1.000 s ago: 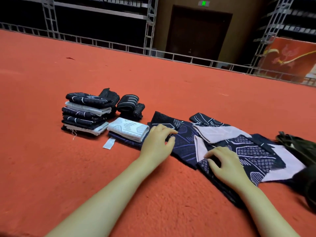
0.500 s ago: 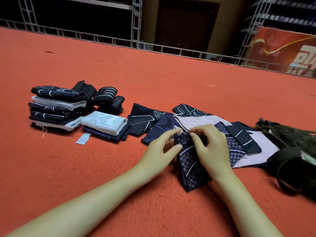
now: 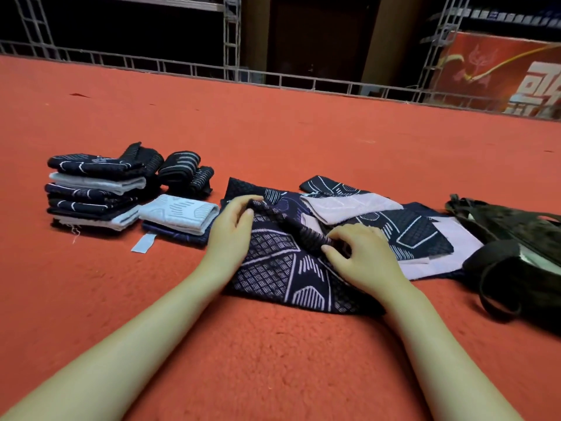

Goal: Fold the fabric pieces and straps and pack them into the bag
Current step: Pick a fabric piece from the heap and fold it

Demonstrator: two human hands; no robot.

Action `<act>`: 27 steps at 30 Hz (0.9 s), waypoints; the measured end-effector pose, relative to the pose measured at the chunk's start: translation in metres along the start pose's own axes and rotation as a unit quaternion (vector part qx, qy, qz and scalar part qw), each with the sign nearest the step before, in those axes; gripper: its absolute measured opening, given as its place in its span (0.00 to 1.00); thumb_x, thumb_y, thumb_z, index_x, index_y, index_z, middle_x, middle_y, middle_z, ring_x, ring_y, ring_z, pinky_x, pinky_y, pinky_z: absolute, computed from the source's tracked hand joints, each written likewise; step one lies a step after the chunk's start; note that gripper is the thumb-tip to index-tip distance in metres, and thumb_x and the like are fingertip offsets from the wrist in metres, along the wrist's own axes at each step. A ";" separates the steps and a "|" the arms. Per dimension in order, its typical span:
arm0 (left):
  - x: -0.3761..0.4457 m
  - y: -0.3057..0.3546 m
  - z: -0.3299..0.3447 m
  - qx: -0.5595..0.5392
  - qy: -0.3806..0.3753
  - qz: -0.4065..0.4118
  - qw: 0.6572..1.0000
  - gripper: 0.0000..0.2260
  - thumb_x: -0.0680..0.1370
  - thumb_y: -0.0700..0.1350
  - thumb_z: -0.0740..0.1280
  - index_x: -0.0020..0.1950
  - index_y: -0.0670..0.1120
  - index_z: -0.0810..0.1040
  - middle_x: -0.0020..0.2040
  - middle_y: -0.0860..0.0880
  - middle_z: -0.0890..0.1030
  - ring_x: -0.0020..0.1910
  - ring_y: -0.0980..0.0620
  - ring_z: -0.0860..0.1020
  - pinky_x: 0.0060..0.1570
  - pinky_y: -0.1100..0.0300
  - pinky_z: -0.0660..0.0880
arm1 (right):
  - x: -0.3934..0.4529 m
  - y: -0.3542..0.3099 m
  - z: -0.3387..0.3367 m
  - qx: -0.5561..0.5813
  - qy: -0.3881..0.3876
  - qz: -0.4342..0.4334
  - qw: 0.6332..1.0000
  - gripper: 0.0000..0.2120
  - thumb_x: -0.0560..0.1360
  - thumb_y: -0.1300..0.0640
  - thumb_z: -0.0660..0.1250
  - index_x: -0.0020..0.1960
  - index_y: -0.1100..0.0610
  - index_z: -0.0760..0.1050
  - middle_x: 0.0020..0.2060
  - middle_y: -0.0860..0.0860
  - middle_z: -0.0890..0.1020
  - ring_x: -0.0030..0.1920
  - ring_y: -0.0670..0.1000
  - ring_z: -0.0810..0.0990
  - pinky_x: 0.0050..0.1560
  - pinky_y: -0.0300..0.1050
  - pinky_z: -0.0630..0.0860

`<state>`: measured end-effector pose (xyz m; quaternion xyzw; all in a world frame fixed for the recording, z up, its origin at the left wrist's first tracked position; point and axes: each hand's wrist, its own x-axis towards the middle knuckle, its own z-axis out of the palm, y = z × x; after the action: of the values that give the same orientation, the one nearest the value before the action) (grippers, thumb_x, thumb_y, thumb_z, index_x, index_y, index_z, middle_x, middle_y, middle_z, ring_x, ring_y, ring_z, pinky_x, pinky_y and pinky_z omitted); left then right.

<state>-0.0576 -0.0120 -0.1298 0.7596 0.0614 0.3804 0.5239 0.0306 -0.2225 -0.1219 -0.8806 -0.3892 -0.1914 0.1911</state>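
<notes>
Since a second ago you're pulling the navy patterned piece [image 3: 273, 268] nearer, left of the bag [image 3: 516, 238]; left hand [image 3: 230, 232] pinching its far edge, right hand [image 3: 361, 256] pressing loosely curled beside the fold.

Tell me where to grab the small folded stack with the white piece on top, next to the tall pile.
Judging by its pose, grip the small folded stack by its two short ends, coming from above. Its white top piece lies flat on a navy piece; pinching both layers together should keep the fold. The tall pile crowds its left end.
</notes>
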 end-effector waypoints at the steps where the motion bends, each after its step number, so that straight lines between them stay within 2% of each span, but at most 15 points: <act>1: 0.002 -0.003 -0.003 0.022 -0.001 -0.009 1.000 0.14 0.79 0.34 0.57 0.56 0.48 0.77 0.56 0.54 0.79 0.57 0.62 0.74 0.61 0.71 0.66 | -0.001 0.003 0.001 -0.004 -0.011 0.010 1.000 0.11 0.71 0.44 0.62 0.44 0.50 0.77 0.39 0.45 0.80 0.45 0.50 0.76 0.49 0.46 0.66; 3: 0.004 -0.012 -0.004 0.073 -0.007 -0.033 0.997 0.13 0.79 0.35 0.58 0.58 0.47 0.77 0.55 0.55 0.77 0.55 0.63 0.71 0.55 0.77 0.63 | -0.004 0.006 0.002 -0.003 -0.024 0.049 0.999 0.08 0.71 0.46 0.66 0.40 0.49 0.73 0.37 0.45 0.78 0.44 0.52 0.77 0.44 0.46 0.67; 7: 0.005 -0.026 -0.004 0.126 -0.019 -0.079 0.989 0.13 0.79 0.37 0.58 0.61 0.45 0.76 0.53 0.54 0.76 0.54 0.58 0.71 0.49 0.73 0.61 | -0.006 0.011 0.004 0.019 -0.005 0.168 0.986 0.12 0.70 0.44 0.69 0.38 0.51 0.72 0.35 0.45 0.76 0.41 0.52 0.75 0.38 0.45 0.68; 9: 0.005 -0.027 -0.004 0.117 -0.018 -0.099 0.988 0.13 0.79 0.38 0.58 0.62 0.46 0.76 0.53 0.53 0.76 0.53 0.57 0.72 0.48 0.71 0.62 | -0.006 0.013 0.002 0.087 0.033 0.215 0.972 0.12 0.69 0.45 0.71 0.38 0.53 0.74 0.34 0.46 0.77 0.40 0.51 0.75 0.40 0.46 0.68; 12: 0.006 -0.029 -0.005 0.109 -0.007 -0.117 0.987 0.14 0.79 0.38 0.57 0.62 0.46 0.76 0.55 0.51 0.77 0.54 0.55 0.73 0.50 0.68 0.63 | -0.005 0.014 0.000 0.282 0.093 0.279 0.913 0.08 0.69 0.52 0.74 0.46 0.53 0.79 0.41 0.49 0.80 0.44 0.49 0.76 0.43 0.44 0.70; 14: 0.007 -0.031 -0.005 0.110 0.003 -0.128 0.986 0.14 0.79 0.38 0.57 0.62 0.46 0.76 0.56 0.48 0.78 0.55 0.52 0.74 0.53 0.64 0.65 | -0.006 0.014 -0.002 0.361 0.062 0.312 0.877 0.15 0.69 0.52 0.74 0.54 0.50 0.78 0.47 0.51 0.79 0.46 0.47 0.76 0.43 0.43 0.70; 17: 0.008 -0.033 -0.006 0.112 0.006 -0.135 0.984 0.14 0.80 0.39 0.58 0.62 0.46 0.75 0.53 0.48 0.79 0.52 0.52 0.74 0.52 0.63 0.66 | -0.009 0.010 -0.002 0.313 -0.013 0.306 0.899 0.20 0.71 0.54 0.72 0.62 0.49 0.74 0.48 0.49 0.76 0.49 0.47 0.74 0.49 0.42 0.69; 20: 0.010 -0.035 -0.006 0.130 -0.001 -0.128 0.983 0.13 0.79 0.39 0.59 0.62 0.47 0.75 0.46 0.51 0.76 0.47 0.53 0.73 0.48 0.62 0.66 | -0.007 0.009 0.001 0.296 0.026 0.304 0.905 0.18 0.72 0.58 0.70 0.61 0.52 0.76 0.42 0.46 0.78 0.46 0.49 0.78 0.51 0.43 0.73; 22: 0.010 -0.035 -0.006 0.165 -0.019 -0.116 0.979 0.14 0.78 0.39 0.61 0.63 0.47 0.75 0.48 0.50 0.76 0.46 0.54 0.73 0.51 0.61 0.68 | -0.006 0.011 0.000 0.356 0.049 0.330 0.873 0.16 0.72 0.60 0.70 0.59 0.54 0.77 0.41 0.49 0.80 0.43 0.49 0.80 0.49 0.43 0.75; 24: 0.008 -0.035 -0.005 0.217 -0.032 -0.080 0.972 0.17 0.76 0.40 0.63 0.64 0.48 0.74 0.52 0.47 0.75 0.49 0.51 0.73 0.57 0.56 0.70 | -0.007 0.013 -0.002 0.441 0.066 0.349 0.824 0.12 0.71 0.61 0.70 0.55 0.55 0.80 0.45 0.54 0.84 0.47 0.54 0.82 0.56 0.50 0.77; 25: 0.006 -0.034 -0.004 0.236 -0.034 -0.058 0.969 0.17 0.76 0.40 0.64 0.65 0.49 0.74 0.54 0.46 0.75 0.53 0.49 0.73 0.60 0.54 0.69 | -0.007 0.013 -0.004 0.488 0.073 0.350 0.797 0.10 0.71 0.61 0.69 0.52 0.56 0.81 0.46 0.56 0.84 0.48 0.56 0.82 0.58 0.53 0.76; 27: 0.003 -0.030 -0.001 0.256 -0.036 -0.018 0.966 0.17 0.75 0.40 0.64 0.64 0.49 0.75 0.56 0.45 0.74 0.59 0.47 0.70 0.62 0.54 0.66 | -0.005 0.009 -0.007 0.594 0.071 0.331 0.730 0.08 0.72 0.60 0.68 0.50 0.58 0.80 0.45 0.58 0.84 0.46 0.56 0.82 0.54 0.52 0.76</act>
<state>-0.0475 0.0036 -0.1529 0.8804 0.1516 0.3144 0.3209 0.0327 -0.2343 -0.1202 -0.6441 -0.0929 0.0919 0.7537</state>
